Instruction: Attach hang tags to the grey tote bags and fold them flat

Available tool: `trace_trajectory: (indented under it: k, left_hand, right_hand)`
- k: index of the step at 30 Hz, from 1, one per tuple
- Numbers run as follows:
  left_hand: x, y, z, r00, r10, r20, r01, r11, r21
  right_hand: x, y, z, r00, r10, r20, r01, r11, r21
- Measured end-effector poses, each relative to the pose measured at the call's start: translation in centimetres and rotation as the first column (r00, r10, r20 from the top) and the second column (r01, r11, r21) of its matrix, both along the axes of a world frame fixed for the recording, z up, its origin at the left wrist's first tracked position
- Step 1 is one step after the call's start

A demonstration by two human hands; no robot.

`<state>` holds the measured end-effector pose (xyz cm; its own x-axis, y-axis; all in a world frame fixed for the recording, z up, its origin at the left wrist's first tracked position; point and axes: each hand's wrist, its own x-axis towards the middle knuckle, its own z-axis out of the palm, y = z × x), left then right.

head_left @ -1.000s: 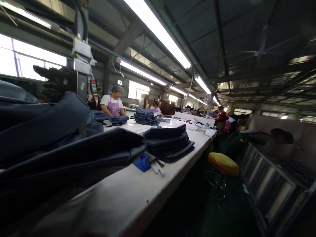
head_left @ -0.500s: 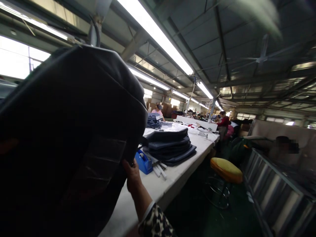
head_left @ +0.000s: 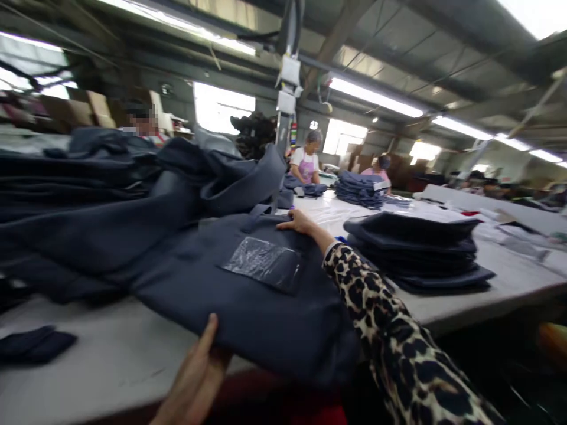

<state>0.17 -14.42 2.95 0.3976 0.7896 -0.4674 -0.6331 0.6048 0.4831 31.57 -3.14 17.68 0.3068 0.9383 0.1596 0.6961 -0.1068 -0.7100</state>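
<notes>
at our work table [head_left: 101, 360], where does the navy fabric bag [head_left: 186, 265] lie?

— flat at 12 o'clock, its clear plastic pocket [head_left: 261, 264] facing up.

— and our 2 hands?

— well apart: right hand [head_left: 301, 221] spread on the far edge, left hand [head_left: 195, 378] at the near edge; we can't tell if it grips.

— what's nearby?

— a stack of navy bags [head_left: 416, 254] at 2 o'clock.
</notes>
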Motion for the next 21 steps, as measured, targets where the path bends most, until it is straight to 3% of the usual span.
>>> trace_trajectory:
  k: [2,5,8,10,13,16,19,21]
  left_hand:
    - [-1.1,-1.1,-1.3,0.999,0.026,-0.048,-0.024,0.999,0.027]
    - [0.1,-2.0,-2.7,0.999,0.007,-0.045,-0.007,1.0,0.014]
    - [1.9,-2.3,-3.4,0.997,-0.001,-0.077,-0.001,0.999,-0.033]
    - [2.9,-2.4,-3.5,0.994,-0.019,-0.108,0.012,0.998,-0.064]
    - [4.0,-2.4,-3.4,0.996,-0.027,-0.088,0.02,0.997,-0.077]
    - [5.1,-2.3,-3.4,0.997,-0.047,-0.059,0.042,0.996,-0.082]
    - [6.0,-2.0,-4.0,0.997,-0.067,-0.041,0.063,0.994,-0.091]
    - [6.3,-2.0,-4.7,0.997,-0.077,-0.032,0.074,0.994,-0.083]
  right_hand:
    - [-0.9,2.6,-1.8,0.991,0.083,0.106,-0.074,0.994,-0.083]
    - [-2.0,4.8,-4.7,0.957,0.166,0.238,-0.127,0.977,-0.17]
    - [-3.2,5.4,-6.7,0.916,0.237,0.324,-0.169,0.96,-0.225]
    - [-4.3,4.7,-7.1,0.886,0.299,0.355,-0.221,0.944,-0.243]
    - [-6.2,0.9,-6.9,0.833,0.406,0.376,-0.337,0.911,-0.238]
    - [-7.9,-5.6,-7.8,0.78,0.478,0.403,-0.427,0.878,-0.214]
    - [-9.2,-11.8,-11.5,0.713,0.449,0.538,-0.401,0.891,-0.212]
    - [-9.7,-14.2,-14.8,0.69,0.419,0.59,-0.342,0.908,-0.244]
